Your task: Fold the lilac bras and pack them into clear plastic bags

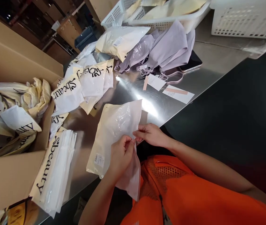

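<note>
In the head view, a cream-and-white plastic bag (117, 122) is lying in front of the person, reaching across the near edge of the metal table (227, 56) with its lower end hanging over the lap. Its long axis is running roughly from the person's side toward the far side of the table, leaning a little, and a barcode label (99, 160) is showing near its lower left corner.

Both hands are working close together at the bag's right-hand long edge, so most of the bag is spreading out to the left of the fingertips. The left hand (121, 153) is crossing over the bag's face and is pinching near that edge; the right hand (151, 135) is coming in from outside the edge and is gripping it with thumb and fingers, slightly farther up. The right hand is sitting nearer the upper corner, the left nearer the label. Whether that edge is open or sealed is hard to make out, since the fingers are covering it.

To the left, a stack of printed bags (58, 168) is resting beside a cardboard box (13, 175). Beyond the bag, a lavender garment (170, 47) is lying with paper tags (156, 82) just in front of it.
</note>
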Demonstrator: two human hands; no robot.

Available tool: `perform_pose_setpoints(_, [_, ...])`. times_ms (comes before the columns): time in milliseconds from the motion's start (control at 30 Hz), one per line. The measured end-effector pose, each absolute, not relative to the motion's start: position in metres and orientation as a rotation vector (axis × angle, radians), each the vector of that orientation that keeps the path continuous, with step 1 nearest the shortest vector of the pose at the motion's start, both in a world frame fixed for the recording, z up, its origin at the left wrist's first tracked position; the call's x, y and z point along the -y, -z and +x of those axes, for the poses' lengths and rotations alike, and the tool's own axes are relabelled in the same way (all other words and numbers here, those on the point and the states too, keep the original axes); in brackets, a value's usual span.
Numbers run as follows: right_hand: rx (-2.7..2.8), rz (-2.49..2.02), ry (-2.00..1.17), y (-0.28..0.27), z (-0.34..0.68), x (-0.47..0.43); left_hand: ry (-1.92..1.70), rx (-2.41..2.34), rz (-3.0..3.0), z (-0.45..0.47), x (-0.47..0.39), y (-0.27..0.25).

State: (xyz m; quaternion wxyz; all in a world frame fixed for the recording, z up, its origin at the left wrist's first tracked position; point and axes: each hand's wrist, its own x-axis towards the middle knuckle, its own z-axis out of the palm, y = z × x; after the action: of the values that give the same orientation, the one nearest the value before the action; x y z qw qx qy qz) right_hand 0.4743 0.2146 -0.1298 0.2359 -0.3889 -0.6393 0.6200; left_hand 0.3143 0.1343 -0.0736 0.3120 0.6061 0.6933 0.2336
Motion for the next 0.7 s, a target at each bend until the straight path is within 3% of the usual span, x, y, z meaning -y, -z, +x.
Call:
perform_pose_setpoints(233, [1.855,-0.994,-1.597,0.13,0.482,-0.218,-0.715,-1.719,1.347,0.305,-0.143,0.08])
perform_pose_setpoints(700, [1.625,-0.913,-1.688,0.136,0.477,-0.219,-0.785,-1.672,1.265,0.3,-0.156,0.066])
